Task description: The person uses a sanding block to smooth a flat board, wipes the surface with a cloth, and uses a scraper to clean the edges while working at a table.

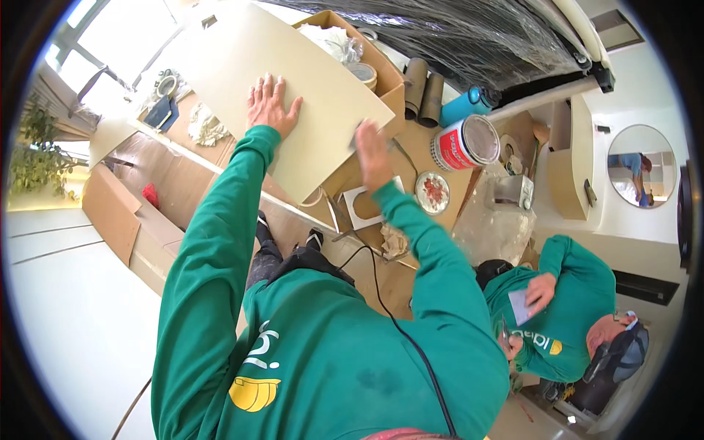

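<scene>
Two green sleeves rise from the lower edge toward a large cream panel [293, 95] that lies tilted across the cardboard-covered bench [176, 176]. Nearest the body, a black cable [381, 293] trails over the chest. Beside the right arm, low at the right, a co-worker in the same green top holds a pale sheet [522, 306] in one hand.

Farther out, the right hand [372, 150] meets the panel's near right edge; its grip is closed around a small grey object, apparently a sanding block [358, 135], though blur hides the detail. The left hand [270, 105] lies flat on the panel face, fingers spread and holding nothing, a pose that appears to pin the board while the other hand works the edge.

Just right of the panel stand a white dish of reddish matter [432, 192] and a red-and-white paint can [464, 143] lying on its side. Beyond these come two cardboard tubes [424, 92], a blue bottle [468, 104], and an open cardboard box [367, 55] whose corner supports the panel's far end.
</scene>
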The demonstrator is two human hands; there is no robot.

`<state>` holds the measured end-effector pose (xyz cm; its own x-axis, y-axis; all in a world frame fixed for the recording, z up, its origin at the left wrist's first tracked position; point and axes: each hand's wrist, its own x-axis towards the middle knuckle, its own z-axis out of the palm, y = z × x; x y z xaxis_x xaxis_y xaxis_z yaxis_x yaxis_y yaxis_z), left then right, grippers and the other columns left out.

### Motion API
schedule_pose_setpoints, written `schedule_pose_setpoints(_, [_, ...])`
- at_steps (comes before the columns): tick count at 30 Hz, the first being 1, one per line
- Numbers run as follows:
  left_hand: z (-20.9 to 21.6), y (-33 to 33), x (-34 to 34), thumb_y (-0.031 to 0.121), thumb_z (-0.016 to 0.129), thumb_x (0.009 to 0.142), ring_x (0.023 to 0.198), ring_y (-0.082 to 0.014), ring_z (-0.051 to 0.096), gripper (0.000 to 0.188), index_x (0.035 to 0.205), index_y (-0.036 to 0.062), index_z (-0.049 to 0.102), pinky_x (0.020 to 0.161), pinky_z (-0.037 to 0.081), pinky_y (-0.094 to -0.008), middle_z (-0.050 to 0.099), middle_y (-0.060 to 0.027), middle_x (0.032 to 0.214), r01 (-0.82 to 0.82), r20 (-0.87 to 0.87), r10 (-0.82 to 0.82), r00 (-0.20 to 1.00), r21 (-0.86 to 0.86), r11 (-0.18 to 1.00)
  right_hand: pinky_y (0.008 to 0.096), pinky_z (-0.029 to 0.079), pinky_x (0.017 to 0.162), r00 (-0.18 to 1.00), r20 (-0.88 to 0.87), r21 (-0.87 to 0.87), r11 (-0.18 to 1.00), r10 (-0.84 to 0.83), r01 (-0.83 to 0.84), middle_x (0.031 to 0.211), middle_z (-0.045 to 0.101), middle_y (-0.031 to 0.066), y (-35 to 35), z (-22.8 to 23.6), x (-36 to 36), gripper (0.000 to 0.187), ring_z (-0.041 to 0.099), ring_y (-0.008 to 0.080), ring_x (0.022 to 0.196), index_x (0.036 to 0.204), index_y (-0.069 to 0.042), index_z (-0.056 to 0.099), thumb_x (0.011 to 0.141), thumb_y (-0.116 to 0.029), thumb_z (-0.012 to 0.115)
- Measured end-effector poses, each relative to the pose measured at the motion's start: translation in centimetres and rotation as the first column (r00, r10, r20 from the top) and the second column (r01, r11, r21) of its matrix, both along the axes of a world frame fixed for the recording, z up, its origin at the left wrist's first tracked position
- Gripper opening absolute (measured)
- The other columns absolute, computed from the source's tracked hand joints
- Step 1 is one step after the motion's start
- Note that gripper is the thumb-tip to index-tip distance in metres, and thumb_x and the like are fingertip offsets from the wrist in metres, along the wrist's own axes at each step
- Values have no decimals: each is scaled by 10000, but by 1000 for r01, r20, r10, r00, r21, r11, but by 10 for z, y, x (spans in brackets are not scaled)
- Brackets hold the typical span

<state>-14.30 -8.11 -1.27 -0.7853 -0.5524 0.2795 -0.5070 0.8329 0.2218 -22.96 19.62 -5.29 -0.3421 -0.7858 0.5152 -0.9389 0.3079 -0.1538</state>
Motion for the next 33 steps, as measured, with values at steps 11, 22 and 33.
schedule_pose_setpoints(11, [1, 1, -4, 527, 505, 965, 1489, -348, 264, 685, 1486, 90, 423, 1232, 177, -463, 350, -193, 1570, 0, -10, 0, 1000, -20, 1000, 479, 230, 1225, 995, -58, 85, 993, -78, 83, 1589, 321, 199, 32, 30, -118, 628, 270, 325, 1498, 1521, 1, 337, 897, 4, 406])
schedule_pose_setpoints(22, [-1, 0, 1, 532, 495, 967, 1484, -351, 271, 678, 1475, 88, 432, 1231, 185, -465, 359, -196, 1562, -17, -3, 17, 1000, -40, 999, 481, 219, 1233, 991, -58, 209, 972, 124, -109, 1593, 344, 152, 15, 22, 11, 624, 289, 294, 1497, 1510, -5, 369, 891, -51, 440])
schedule_pose_setpoints(33, [-6, -1, 3, 530, 497, 964, 1486, -357, 262, 690, 1484, 84, 419, 1233, 175, -465, 343, -194, 1572, -18, -6, 18, 1000, -24, 1000, 449, 342, 1187, 881, 31, 143, 871, 472, -471, 1515, 441, 201, 3, 30, 94, 640, 408, 325, 1429, 1463, 12, 432, 834, -37, 540])
